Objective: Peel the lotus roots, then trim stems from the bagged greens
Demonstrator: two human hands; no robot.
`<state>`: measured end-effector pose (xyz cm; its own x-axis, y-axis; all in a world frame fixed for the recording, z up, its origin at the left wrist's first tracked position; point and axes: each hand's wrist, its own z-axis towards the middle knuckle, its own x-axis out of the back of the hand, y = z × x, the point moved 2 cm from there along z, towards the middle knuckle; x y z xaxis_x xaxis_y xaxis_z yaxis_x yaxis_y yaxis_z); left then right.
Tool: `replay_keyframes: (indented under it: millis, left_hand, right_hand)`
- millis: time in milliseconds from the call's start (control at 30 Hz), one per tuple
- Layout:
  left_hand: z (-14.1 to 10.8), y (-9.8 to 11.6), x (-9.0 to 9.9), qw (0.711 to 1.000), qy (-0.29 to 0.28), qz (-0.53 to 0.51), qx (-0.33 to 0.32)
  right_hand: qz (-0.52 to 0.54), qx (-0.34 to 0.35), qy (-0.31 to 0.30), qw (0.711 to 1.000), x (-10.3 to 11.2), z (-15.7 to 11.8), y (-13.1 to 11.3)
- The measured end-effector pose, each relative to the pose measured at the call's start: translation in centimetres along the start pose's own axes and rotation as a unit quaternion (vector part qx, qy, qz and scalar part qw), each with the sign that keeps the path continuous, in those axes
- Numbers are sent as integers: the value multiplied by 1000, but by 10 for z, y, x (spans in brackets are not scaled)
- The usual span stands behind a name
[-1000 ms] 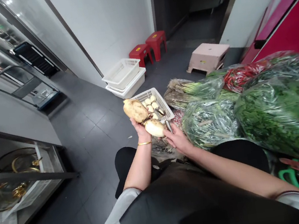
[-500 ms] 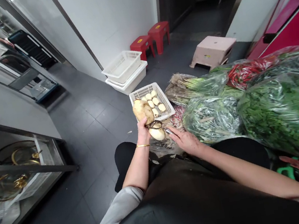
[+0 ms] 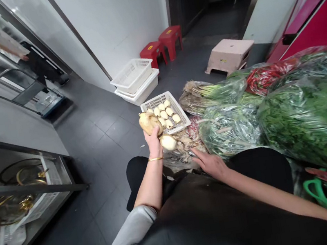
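Lotus root (image 3: 150, 123), two segments joined at a narrow neck, is held in the left hand (image 3: 153, 141), whose thumb presses the upper, brown-skinned segment; the paler lower segment juts past the grip near the neck. Weight hanging there could snap the joint, and a damp surface, if it is damp, could slip from so one-sided a hold. In the right hand (image 3: 212, 164), fingers curl around what seems to be a metal peeler (image 3: 192, 153), too blurred for its blade to be read; a skidding stroke toward the neck could reach the left thumb. Just beyond, across the left near corner of the white basket (image 3: 180, 108) as seen, a dropped segment could strike the pale pieces (image 3: 176, 118) spread toward its right edge, or roll onto the floor (image 3: 102, 148).
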<state>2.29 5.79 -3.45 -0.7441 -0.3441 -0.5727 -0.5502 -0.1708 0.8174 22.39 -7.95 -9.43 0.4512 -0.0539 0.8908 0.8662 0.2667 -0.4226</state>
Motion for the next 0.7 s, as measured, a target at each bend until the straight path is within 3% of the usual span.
replay_keyframes:
  millis: [100, 200, 300, 433, 500, 600, 700]
  left_hand:
    - [8, 0, 7, 999, 0, -13, 35]
    - [9, -8, 7, 995, -47, -28, 79]
    - [7, -12, 2, 995, -69, -27, 72]
    - [15, -7, 2, 997, -48, -21, 60]
    - [19, -6, 4, 997, -46, -22, 57]
    - [13, -9, 0, 995, -88, -18, 44]
    - [3, -8, -6, 988, -152, -3, 19]
  right_hand:
    - [7, -43, -25, 999, -7, -19, 22]
    - [83, -56, -26, 995, 7, 6, 14]
    - [97, -57, -40, 993, 14, 26, 0]
    - [65, -107, -96, 987, -1, -14, 19]
    - [76, -122, -83, 986, -1, -24, 26]
    - [106, -71, -27, 991, 15, 1, 10]
    - [87, -38, -39, 995, 29, 24, -6]
